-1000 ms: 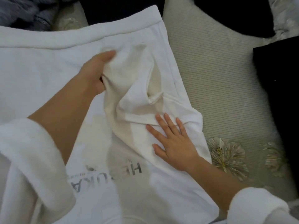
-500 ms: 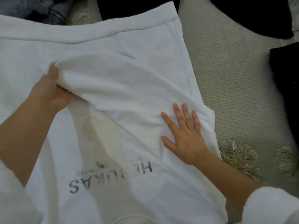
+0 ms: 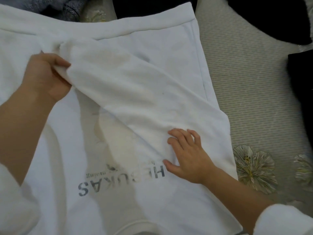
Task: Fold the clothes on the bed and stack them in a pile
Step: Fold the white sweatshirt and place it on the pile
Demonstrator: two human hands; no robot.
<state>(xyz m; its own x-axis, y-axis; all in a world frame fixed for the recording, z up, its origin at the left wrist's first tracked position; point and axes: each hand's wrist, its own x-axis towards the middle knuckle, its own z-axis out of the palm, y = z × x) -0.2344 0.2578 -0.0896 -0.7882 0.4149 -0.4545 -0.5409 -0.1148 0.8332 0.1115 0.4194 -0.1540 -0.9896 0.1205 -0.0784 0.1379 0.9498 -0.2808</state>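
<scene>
One white sweatshirt (image 3: 169, 48); two hands (image 3: 45, 77) (image 3: 189, 156); one grey garment (image 3: 69, 9).

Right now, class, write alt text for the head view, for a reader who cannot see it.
A person's left hand grips a sleeve folded across a white sweatshirt spread on a bed, while the right hand rests on its other end. Dark clothes lie alongside.

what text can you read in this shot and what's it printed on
"HESUKAS": large grey capitals, upside down to the camera, on the white sweatshirt; the third letter is faint.
Small grey line beside it on the same sweatshirt: too blurred to read.
No other text shows.
</scene>
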